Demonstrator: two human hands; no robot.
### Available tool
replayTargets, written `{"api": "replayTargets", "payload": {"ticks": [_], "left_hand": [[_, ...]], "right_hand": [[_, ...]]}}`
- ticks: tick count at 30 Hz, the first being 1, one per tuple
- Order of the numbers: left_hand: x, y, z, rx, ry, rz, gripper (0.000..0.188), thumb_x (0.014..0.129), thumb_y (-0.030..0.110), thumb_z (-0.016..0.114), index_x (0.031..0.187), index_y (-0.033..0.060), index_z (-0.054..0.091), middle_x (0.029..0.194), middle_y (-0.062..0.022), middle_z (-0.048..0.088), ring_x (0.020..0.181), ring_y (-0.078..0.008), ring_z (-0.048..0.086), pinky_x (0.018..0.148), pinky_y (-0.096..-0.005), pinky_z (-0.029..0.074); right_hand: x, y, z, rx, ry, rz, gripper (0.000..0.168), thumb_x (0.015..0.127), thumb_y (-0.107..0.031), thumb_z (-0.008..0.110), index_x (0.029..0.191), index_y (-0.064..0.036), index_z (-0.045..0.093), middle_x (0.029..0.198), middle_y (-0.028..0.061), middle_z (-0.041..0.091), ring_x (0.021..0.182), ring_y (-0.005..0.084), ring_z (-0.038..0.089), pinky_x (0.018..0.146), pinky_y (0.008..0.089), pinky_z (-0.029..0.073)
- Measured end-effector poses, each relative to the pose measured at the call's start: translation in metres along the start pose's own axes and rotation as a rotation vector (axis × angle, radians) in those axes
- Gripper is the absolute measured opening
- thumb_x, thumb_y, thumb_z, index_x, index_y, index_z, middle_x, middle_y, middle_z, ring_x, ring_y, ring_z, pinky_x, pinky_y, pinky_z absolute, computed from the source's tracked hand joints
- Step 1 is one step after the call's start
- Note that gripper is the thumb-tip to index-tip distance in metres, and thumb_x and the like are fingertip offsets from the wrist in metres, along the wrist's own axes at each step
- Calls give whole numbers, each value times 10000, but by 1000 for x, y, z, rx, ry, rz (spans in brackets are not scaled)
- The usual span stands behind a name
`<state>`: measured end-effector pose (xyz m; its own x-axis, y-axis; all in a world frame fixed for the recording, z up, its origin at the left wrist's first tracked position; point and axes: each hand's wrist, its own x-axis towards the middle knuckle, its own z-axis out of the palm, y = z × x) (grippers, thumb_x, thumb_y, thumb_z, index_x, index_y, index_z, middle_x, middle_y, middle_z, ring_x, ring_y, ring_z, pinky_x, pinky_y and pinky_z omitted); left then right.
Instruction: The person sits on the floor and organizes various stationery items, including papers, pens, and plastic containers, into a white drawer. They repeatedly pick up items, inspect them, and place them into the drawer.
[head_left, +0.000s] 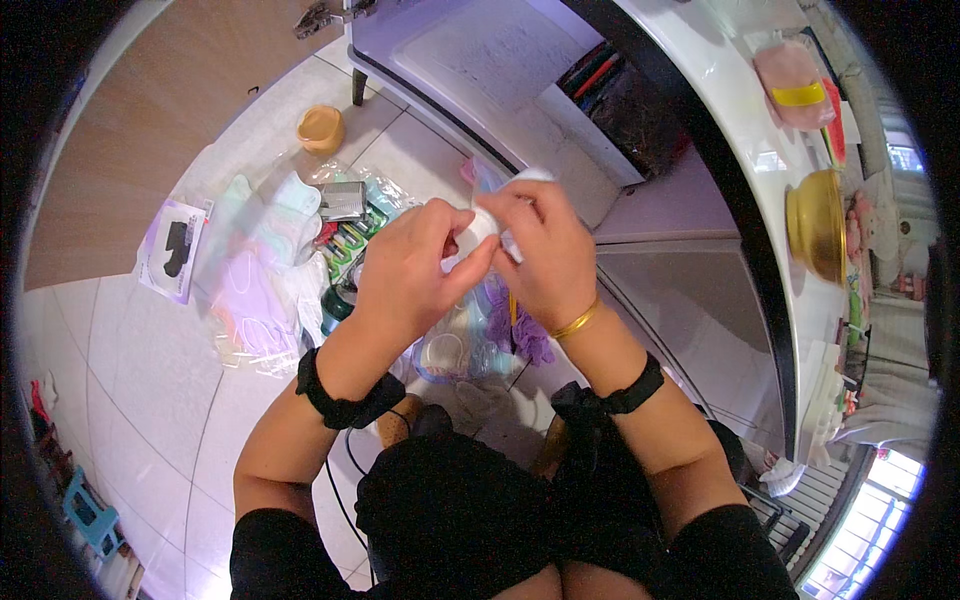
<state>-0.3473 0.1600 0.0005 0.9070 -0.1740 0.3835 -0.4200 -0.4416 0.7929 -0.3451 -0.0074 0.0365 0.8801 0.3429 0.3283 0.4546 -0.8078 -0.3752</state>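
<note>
A small white item (475, 231), blurred and partly covered by fingers, is held between both hands. My left hand (412, 262) pinches it from the left with thumb and forefinger. From the right, my right hand (546, 251) grips it, and more white material shows behind those fingers. What the item is, I cannot tell. Below the hands, a spread of goods lies on the tiled floor: lilac face masks (255, 292), a comb (343, 200), a purple scrunchie-like cloth (534, 334) and clear plastic bags.
An orange-tan tub (321, 129) stands on the floor near an open white cabinet (480, 82). A carded black item (174, 251) lies at the left. On the white countertop (720, 67) at the right stands a gold bowl (816, 227). A blue plastic stool (90, 514) is at the lower left.
</note>
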Motion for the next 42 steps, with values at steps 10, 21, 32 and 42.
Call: {"api": "replayTargets", "payload": {"ticks": [10, 21, 32, 42], "left_hand": [[86, -10, 33, 32, 282, 247, 287, 803, 222, 776, 910, 18, 605, 723, -116, 642, 664, -236, 670, 585, -322, 524], [158, -21, 110, 132, 233, 227, 336, 830, 325, 706, 922, 27, 581, 828, -174, 680, 758, -360, 672, 670, -452, 549], [181, -24, 144, 254, 252, 190, 339, 816, 382, 694, 915, 67, 615, 799, -153, 658, 815, -344, 647, 660, -459, 546], [180, -23, 145, 417, 217, 166, 263, 778, 264, 680, 959, 82, 623, 972, -126, 633, 940, -322, 615, 766, -427, 519]], "right_hand": [[7, 60, -12, -168, 121, 124, 715, 801, -124, 675, 1420, 4, 341, 1436, 311, 356, 1323, 452, 371, 1087, 452, 344], [-4, 110, 10, -499, -182, 404, 901, 809, -273, 674, 1495, 17, 167, 1551, 293, 149, 1440, 447, 163, 1084, 632, 249], [-7, 111, 13, -548, -191, 391, 898, 784, -237, 674, 1494, 11, 181, 1569, 261, 134, 1448, 428, 161, 1073, 654, 250], [-12, 118, 21, -582, -135, 342, 857, 792, -237, 662, 1482, 6, 217, 1555, 277, 152, 1436, 455, 173, 1061, 638, 276]]}}
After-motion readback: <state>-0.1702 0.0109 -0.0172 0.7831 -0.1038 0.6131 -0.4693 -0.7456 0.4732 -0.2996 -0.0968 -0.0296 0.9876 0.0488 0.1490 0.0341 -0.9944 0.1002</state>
